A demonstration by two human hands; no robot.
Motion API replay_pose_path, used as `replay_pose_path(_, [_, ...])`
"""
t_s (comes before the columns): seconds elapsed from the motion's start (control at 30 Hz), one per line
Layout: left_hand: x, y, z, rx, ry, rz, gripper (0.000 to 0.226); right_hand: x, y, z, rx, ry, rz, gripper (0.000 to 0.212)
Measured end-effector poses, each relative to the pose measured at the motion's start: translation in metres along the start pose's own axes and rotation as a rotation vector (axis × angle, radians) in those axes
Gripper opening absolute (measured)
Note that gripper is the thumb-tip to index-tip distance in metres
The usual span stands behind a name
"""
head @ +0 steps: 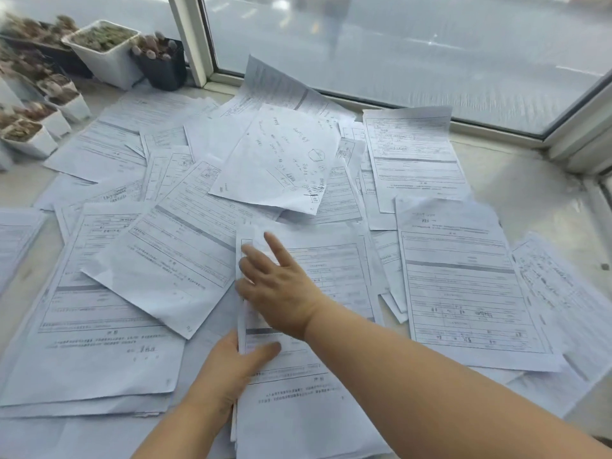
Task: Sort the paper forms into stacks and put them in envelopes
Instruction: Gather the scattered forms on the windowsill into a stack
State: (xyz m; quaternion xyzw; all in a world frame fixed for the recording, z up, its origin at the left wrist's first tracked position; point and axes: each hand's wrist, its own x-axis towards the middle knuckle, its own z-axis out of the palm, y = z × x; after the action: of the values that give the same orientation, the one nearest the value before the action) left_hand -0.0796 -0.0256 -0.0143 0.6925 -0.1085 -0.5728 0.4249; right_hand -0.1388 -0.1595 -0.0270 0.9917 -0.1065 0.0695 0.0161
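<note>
Many white printed forms lie scattered and overlapping across a pale sill. In the front middle is a stack of forms [331,276]. My left hand [231,362] grips this stack's left edge, thumb on top of the sheet and fingers underneath. My right hand [281,286] reaches across from the right and rests on the upper left part of the same stack with its fingers spread and mostly straight. A handwritten sheet [278,160] lies on top of the pile further back. No envelope is visible.
Small white pots [106,58] and a black pot [162,64] with succulents stand at the back left. A window frame [463,124] runs along the back and right. More form piles lie at the left [92,326] and right [463,276].
</note>
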Motion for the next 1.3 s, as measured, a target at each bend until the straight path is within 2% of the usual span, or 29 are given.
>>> replay_pose_path(0.03, [0.001, -0.002, 0.0, 0.01, 0.019, 0.006, 0.052, -0.005, -0.002, -0.001, 0.043, 0.01, 0.043, 0.031])
replay_pose_path(0.1, [0.0, -0.004, -0.001, -0.007, 0.022, 0.012, 0.048, -0.024, 0.002, -0.01, 0.17, -0.033, 0.247, 0.054])
replay_pose_path(0.13, [0.0, -0.005, -0.003, -0.011, 0.014, 0.015, 0.049, -0.041, 0.012, -0.016, 0.239, -0.05, 0.401, 0.063])
replay_pose_path(0.23, [0.003, -0.005, -0.009, 0.014, 0.002, 0.009, 0.052, -0.124, 0.066, -0.036, 0.333, -0.109, 0.901, 0.067])
replay_pose_path(0.33, [0.012, 0.002, -0.009, 0.075, 0.001, 0.012, 0.066, -0.222, 0.119, -0.058, 0.326, -0.049, 1.432, 0.075])
replay_pose_path(0.4, [0.02, 0.006, -0.002, 0.101, -0.009, 0.033, 0.076, -0.264, 0.143, -0.071, 0.369, -0.083, 1.702, 0.087])
replay_pose_path(0.43, [0.025, 0.007, 0.002, 0.101, -0.012, 0.037, 0.075, -0.277, 0.152, -0.074, 0.384, -0.145, 1.777, 0.095])
replay_pose_path(0.5, [0.031, 0.012, 0.014, 0.092, -0.002, 0.045, 0.067, -0.293, 0.165, -0.075, 0.376, -0.292, 1.82, 0.105])
replay_pose_path(0.57, [0.033, 0.012, 0.02, 0.098, 0.001, 0.064, 0.07, -0.296, 0.171, -0.069, 0.387, -0.36, 1.807, 0.098])
replay_pose_path(0.63, [0.033, 0.012, 0.027, 0.112, 0.015, 0.079, 0.069, -0.298, 0.178, -0.063, 0.46, -0.349, 1.809, 0.076])
replay_pose_path(0.73, [0.032, 0.012, 0.034, 0.105, 0.011, 0.086, 0.059, -0.305, 0.189, -0.061, 0.496, -0.265, 1.731, 0.024])
replay_pose_path(0.8, [0.029, 0.012, 0.037, 0.126, -0.007, 0.083, 0.049, -0.308, 0.196, -0.064, 0.547, -0.219, 1.671, 0.009])
replay_pose_path(0.87, [0.03, 0.01, 0.037, 0.132, 0.003, 0.08, 0.045, -0.307, 0.205, -0.069, 0.64, -0.282, 1.62, 0.01])
replay_pose_path(0.93, [0.029, 0.01, 0.039, 0.091, -0.004, 0.055, 0.042, -0.311, 0.22, -0.077, 0.629, -0.391, 1.574, 0.014])
replay_pose_path(1.1, [0.023, 0.009, 0.045, -0.049, -0.054, -0.057, 0.042, -0.311, 0.26, -0.116, 0.177, -0.335, 1.599, 0.009])
replay_pose_path(1.23, [0.021, 0.012, 0.047, -0.064, -0.054, -0.049, 0.045, -0.29, 0.276, -0.145, 0.04, -0.301, 1.535, 0.012])
replay_pose_path(1.3, [0.022, 0.012, 0.046, -0.071, -0.06, -0.053, 0.043, -0.285, 0.291, -0.162, -0.002, -0.227, 1.546, 0.012])
